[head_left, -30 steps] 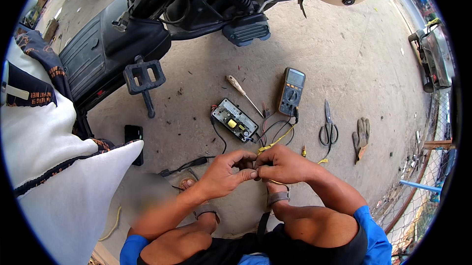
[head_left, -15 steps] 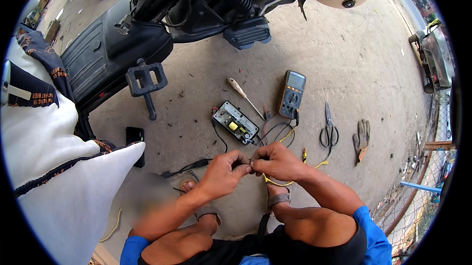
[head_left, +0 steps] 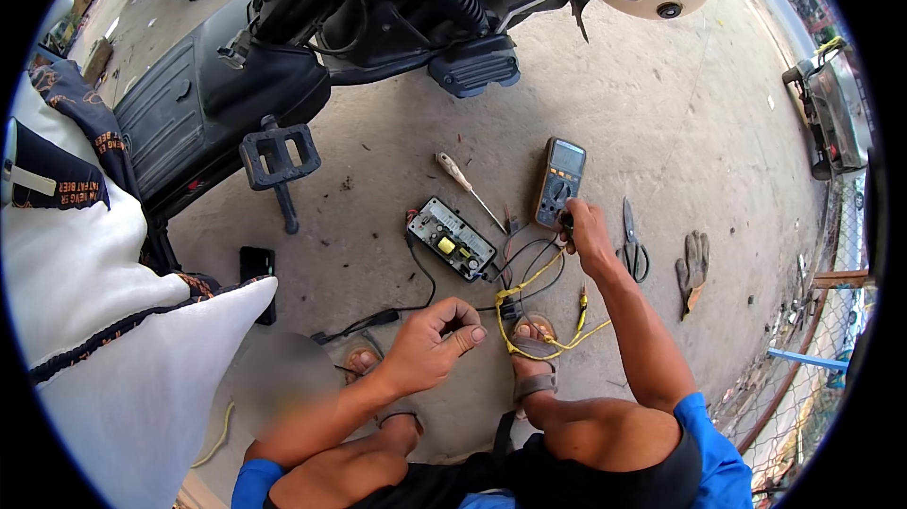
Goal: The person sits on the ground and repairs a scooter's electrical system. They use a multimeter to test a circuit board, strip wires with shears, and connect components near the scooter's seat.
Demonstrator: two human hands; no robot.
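My right hand (head_left: 590,237) is at the lower right corner of the multimeter (head_left: 560,183), its fingers closed round the black plug (head_left: 567,223) of a test lead. The meter lies flat, screen end away from me. My left hand (head_left: 439,344) hovers above the ground with fingers curled toward the thumb; anything inside them is hidden. Beyond it lies an opened charger (head_left: 453,237) with its circuit board bare and wires running from it. A yellow cord (head_left: 529,288) loops over the ground beside my sandalled right foot (head_left: 536,367).
A screwdriver (head_left: 455,173) lies beyond the charger. Scissors (head_left: 633,240) and a work glove (head_left: 694,273) rest at right. A phone (head_left: 257,268) is at left, near a white cloth (head_left: 142,339). The motorbike's pedal (head_left: 281,155) juts out above the ground.
My hands have parted. The right one has moved away and to the right, onto the plug at the multimeter; the left has stayed nearly in place.
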